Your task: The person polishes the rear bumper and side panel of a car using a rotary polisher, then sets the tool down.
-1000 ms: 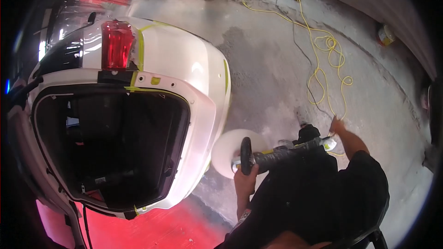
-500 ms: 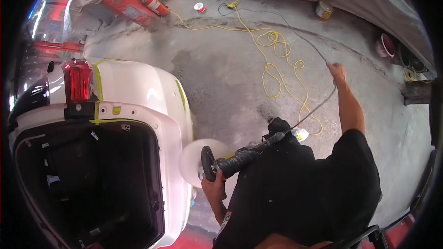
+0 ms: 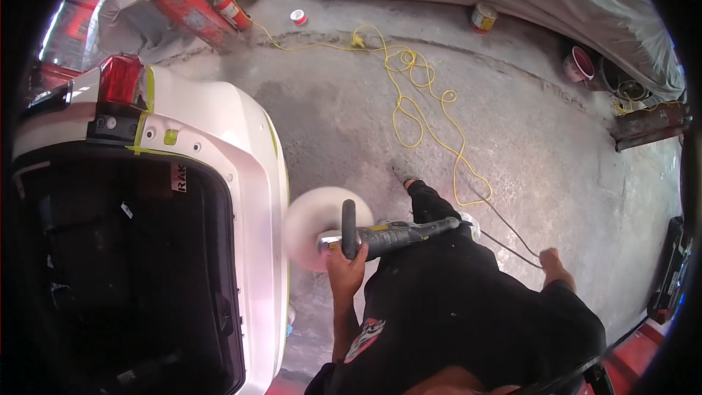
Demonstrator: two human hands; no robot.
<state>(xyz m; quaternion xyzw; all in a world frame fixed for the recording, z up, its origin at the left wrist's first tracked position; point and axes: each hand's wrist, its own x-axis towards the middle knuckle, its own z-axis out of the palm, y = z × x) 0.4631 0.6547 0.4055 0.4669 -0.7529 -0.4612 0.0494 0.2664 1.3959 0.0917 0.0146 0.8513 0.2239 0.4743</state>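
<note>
My left hand (image 3: 346, 271) is closed around the front of a black polisher (image 3: 395, 238), just by its loop handle (image 3: 349, 228). The polisher's round white pad (image 3: 303, 223) looks blurred. It sits right at the edge of the white car body (image 3: 252, 168); whether the two touch I cannot tell. The polisher's rear end rests against my black clothing. Over on the right, my right hand (image 3: 556, 263) is closed on the dark power cord (image 3: 512, 238), which loops across the floor.
An open car trunk (image 3: 124, 263) with yellow-green masking tape (image 3: 139, 128) takes up the left. A tangled yellow extension cord (image 3: 420, 121) lies on the concrete. Farther back are a fire extinguisher (image 3: 231, 11), a small white tub (image 3: 298, 17), a can (image 3: 483, 17) and a bucket (image 3: 578, 64).
My right hand has drawn in from far out toward my body, bringing the dark cord with it. The polisher has turned more level, and my view has shifted.
</note>
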